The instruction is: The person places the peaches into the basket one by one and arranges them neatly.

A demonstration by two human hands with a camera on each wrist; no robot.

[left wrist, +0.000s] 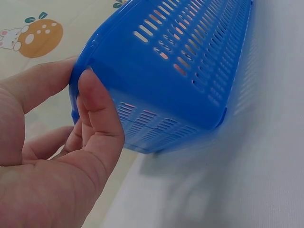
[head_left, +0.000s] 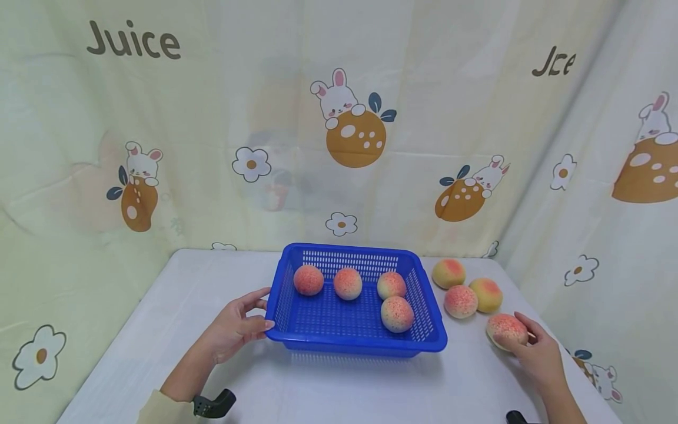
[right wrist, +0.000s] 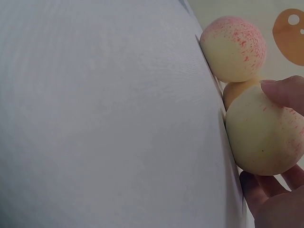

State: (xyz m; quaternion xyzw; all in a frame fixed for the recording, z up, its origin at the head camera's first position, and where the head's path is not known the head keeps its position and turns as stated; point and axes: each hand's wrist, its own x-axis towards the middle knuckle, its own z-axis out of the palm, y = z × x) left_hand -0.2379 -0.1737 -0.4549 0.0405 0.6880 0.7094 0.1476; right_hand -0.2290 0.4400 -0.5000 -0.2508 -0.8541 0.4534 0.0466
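– Pinching the blue perforated basket [head_left: 360, 344] by its left rim with the left hand [head_left: 238, 325]?
– Yes, and gripping a speckled peach [head_left: 505, 328] in the curled right hand [head_left: 541, 355], right of the basket, near three more peaches [head_left: 461, 302].

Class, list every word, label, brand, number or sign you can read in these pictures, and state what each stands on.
"Juice": on the hanging cloth, upper left in the head view.
"Jce": same cloth, upper right; a fold seems to hide letters.
No lettering shows on the blue basket or the peaches.
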